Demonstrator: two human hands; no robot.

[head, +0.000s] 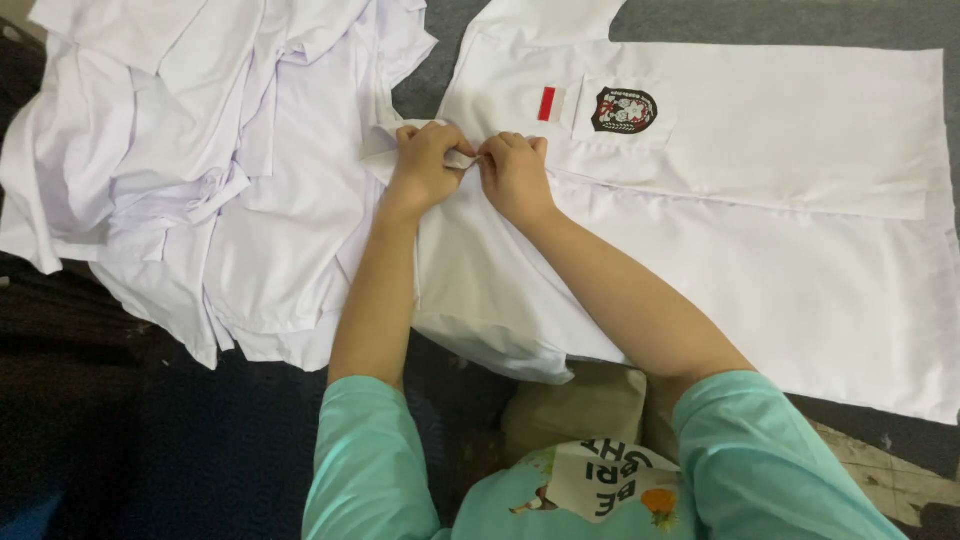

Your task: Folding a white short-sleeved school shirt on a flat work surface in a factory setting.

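So the white shirt (760, 200) lies flat, spread out to the right of the hands, its long axis running left to right, collar end toward the hands. Both hands meet at the front edge near the collar, right beside the chest pocket with the badge (624, 110) and the little red and white patch (550, 104). The left hand (425, 165) and right hand (515, 175) are about equally close, knuckles touching, fingers curled tight and pinching a small bit of the fabric between them. A rumpled pile of white clothes (200, 150) sits off to the left.
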